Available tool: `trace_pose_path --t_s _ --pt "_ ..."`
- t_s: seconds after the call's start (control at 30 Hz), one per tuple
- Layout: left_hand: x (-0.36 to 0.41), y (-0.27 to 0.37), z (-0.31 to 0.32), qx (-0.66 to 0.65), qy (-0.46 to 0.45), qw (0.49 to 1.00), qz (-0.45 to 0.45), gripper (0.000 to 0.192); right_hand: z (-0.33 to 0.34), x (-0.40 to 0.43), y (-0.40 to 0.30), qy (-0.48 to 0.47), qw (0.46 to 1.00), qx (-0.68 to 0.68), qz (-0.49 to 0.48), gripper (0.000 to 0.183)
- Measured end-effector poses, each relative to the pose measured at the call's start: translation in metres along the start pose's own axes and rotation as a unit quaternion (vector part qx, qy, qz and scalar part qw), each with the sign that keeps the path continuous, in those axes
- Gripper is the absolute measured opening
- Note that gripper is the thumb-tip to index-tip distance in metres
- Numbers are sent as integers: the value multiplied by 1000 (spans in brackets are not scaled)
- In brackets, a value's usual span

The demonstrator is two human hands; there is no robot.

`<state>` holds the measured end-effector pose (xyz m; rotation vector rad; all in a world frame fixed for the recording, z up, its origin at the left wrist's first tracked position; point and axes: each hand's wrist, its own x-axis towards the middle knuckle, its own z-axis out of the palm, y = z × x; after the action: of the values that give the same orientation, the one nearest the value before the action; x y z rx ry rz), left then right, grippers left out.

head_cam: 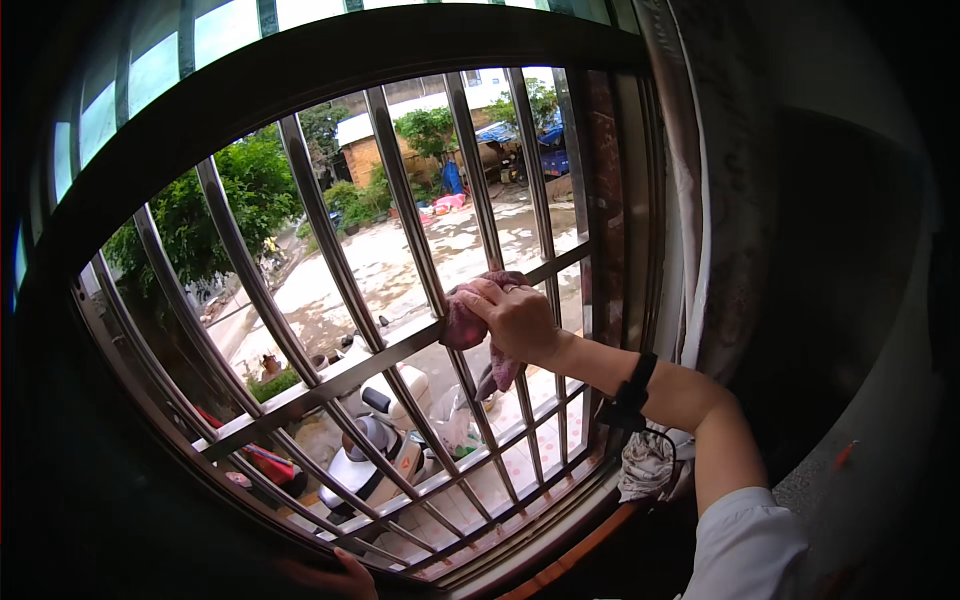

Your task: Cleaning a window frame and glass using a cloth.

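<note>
A dusky pink cloth (pixel 466 324) is bunched in my right hand (pixel 523 321), pressed against the flat horizontal rail (pixel 405 341) of a metal window grille. One end of the cloth hangs down below my palm, in front of the upright bars (pixel 405 187). A black strap with a small device (pixel 634 394) circles my right forearm. At the bottom of the view, part of my left hand (pixel 352 576) shows in shadow by the lower window frame (pixel 262 517). Most of its fingers are hidden, so its grip is unclear.
A crumpled pale cloth (pixel 646 465) lies at the sill's right corner. A light curtain (pixel 688 195) hangs along the right side. Beyond the bars stand a white motor scooter (pixel 375 457) and plastic bags (pixel 454 427), with trees (pixel 247 184) farther off.
</note>
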<state>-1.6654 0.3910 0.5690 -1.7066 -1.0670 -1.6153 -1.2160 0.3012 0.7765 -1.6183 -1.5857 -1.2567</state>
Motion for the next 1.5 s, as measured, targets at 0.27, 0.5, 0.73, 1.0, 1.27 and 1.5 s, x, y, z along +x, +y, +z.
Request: trace_pose_path --t_s 0.27,0.5,0.73,1.0,1.27,1.5 --pt "-15 5 5 -12 -64 997 -30 78 2 4 -34 24 957 156 243 39" --pt "-11 7 14 -23 6 1000 -20 86 -10 -56 32 100 994 16 30 58" --pt "-2 12 9 4 -1 1000 -6 84 -11 -30 36 106 930 178 304 52" --pt "-1 22 7 -2 2 1000 -8 81 -30 -34 113 -75 994 -24 71 49" --pt "-2 24 10 -11 10 999 -34 80 -8 -49 50 59 961 138 233 53" --pt "-3 29 16 -11 30 999 -22 81 -26 -48 114 103 934 133 316 59"
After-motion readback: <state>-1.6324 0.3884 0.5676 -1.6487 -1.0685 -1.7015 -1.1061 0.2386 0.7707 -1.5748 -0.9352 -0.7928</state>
